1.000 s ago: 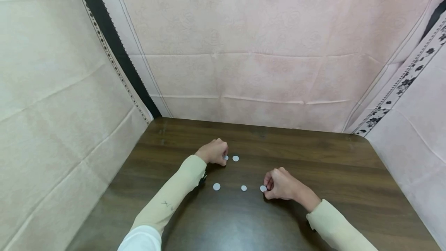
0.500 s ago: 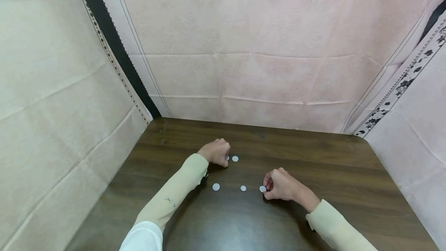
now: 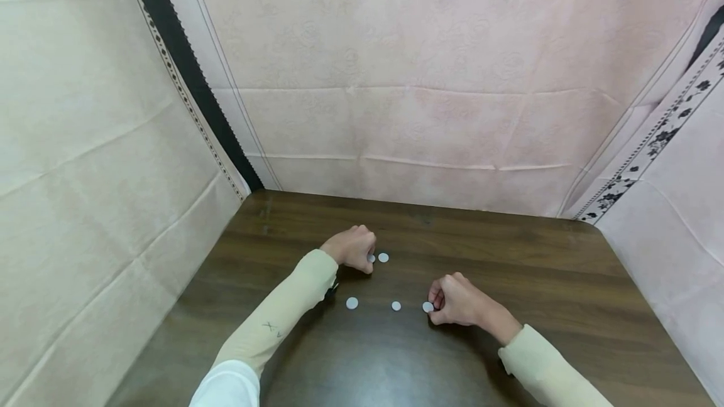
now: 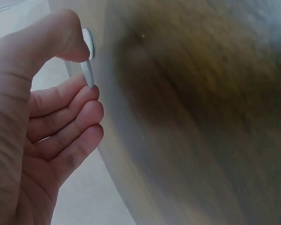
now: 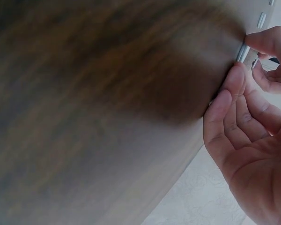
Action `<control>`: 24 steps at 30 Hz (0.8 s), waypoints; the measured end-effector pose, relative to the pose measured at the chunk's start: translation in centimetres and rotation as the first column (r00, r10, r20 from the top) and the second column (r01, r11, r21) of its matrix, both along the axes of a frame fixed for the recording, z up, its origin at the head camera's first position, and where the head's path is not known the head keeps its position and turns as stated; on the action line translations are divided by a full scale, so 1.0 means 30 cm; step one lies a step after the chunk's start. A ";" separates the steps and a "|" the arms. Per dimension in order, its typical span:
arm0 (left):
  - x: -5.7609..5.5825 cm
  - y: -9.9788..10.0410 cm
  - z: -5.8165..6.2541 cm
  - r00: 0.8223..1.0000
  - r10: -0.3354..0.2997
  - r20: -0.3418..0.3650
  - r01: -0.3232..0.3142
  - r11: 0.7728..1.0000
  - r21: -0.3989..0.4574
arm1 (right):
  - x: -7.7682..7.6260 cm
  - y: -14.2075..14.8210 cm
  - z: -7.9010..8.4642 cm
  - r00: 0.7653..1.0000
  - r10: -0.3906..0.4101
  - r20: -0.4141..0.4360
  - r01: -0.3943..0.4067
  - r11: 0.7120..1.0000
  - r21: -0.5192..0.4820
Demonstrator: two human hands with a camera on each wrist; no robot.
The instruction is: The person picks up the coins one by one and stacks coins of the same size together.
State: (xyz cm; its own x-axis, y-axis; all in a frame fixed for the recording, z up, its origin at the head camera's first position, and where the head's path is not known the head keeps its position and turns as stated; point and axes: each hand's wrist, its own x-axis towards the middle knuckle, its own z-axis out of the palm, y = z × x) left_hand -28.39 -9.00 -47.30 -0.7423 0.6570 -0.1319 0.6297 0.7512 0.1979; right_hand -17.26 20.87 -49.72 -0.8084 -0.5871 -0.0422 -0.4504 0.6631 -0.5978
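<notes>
On the wooden table (image 3: 537,262) lie several small flat white discs, thin when seen edge-on. My left hand (image 3: 353,249) pinches one disc (image 4: 87,73) by its edges between thumb and finger. Just right of it, with a narrow gap in the head view, is another disc (image 3: 383,257). Nearer me, my right hand (image 3: 459,299) has thumb and fingers curled about the edges of a disc (image 3: 428,307), which looks flat on the table in the right wrist view. The fingers partly hide both held discs.
Left of the right hand, a smaller disc (image 3: 396,306) and a larger disc (image 3: 352,303) lie in a rough row. Pale cloth (image 3: 424,80) hangs behind the table's far edge, and more cloth covers the left and right sides.
My left hand has shifted slightly right with its disc, narrowing the gap to the neighbouring disc. My right hand has stayed in place, holding its disc.
</notes>
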 end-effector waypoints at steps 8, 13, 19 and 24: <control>0.016 0.010 0.001 1.000 -0.020 0.000 0.020 0.999 0.025 | 0.002 0.001 0.000 1.000 0.008 -0.004 -0.008 1.000 -0.005; 0.033 0.013 0.002 1.000 -0.020 0.010 0.019 0.999 0.039 | 0.001 -0.002 0.001 1.000 0.003 0.001 -0.003 1.000 -0.003; 0.066 0.016 0.005 1.000 -0.018 0.003 0.018 0.998 0.060 | 0.002 0.000 0.000 1.000 0.001 0.001 -0.001 1.000 -0.001; 0.091 0.020 0.002 1.000 -0.022 -0.013 0.023 0.996 0.086 | 0.001 0.004 0.000 1.000 0.001 0.003 -0.001 1.000 -0.003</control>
